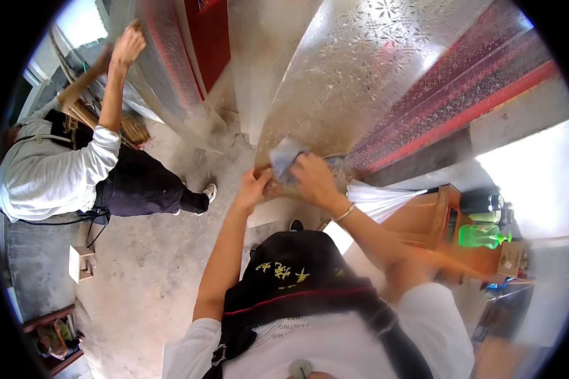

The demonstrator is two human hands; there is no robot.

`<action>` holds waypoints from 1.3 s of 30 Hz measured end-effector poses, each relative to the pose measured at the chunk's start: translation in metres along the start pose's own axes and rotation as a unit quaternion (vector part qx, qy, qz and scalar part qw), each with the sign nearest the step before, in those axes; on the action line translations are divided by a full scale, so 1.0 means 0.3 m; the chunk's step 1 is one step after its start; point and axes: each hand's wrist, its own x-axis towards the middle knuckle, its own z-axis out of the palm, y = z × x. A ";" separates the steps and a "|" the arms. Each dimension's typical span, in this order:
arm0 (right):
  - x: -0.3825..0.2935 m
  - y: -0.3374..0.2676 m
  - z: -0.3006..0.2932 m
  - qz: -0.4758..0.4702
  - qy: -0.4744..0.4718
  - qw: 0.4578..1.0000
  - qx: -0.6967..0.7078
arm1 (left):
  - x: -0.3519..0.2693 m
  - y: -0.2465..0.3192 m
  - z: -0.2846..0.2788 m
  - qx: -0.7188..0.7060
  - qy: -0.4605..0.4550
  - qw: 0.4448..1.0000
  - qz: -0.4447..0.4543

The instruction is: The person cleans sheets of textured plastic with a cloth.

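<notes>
A clear plastic door curtain strip (332, 85), embossed with a flower pattern, hangs before me, its lower end near my hands. My left hand (254, 188) pinches the strip's left edge near the bottom. A little to the right, my right hand (315, 180) holds a grey-blue cloth (286, 156) against the strip's lower part; cloth and fingers are blurred. A bracelet circles my right wrist. More clear plastic strips (170, 109) hang at the upper left.
At the left, a co-worker (61, 170) in a dark apron reaches up beside the plastic strips. A broom (135, 130) stands behind them. On the right, a wooden cabinet (443, 213) stands near a green pump bottle (479, 236). A small wooden stool (80, 264) is on the concrete floor.
</notes>
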 end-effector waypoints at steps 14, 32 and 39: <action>0.109 0.236 -0.293 0.296 0.319 0.752 0.494 | -0.077 0.149 -0.013 0.044 -0.146 0.987 -0.046; 0.117 0.041 -0.112 0.190 0.210 0.959 0.009 | -0.028 0.223 0.258 -0.093 -0.081 0.990 -0.064; 0.237 0.023 -0.194 0.239 0.157 0.904 0.318 | 0.012 0.173 0.217 -0.017 -0.031 0.988 0.148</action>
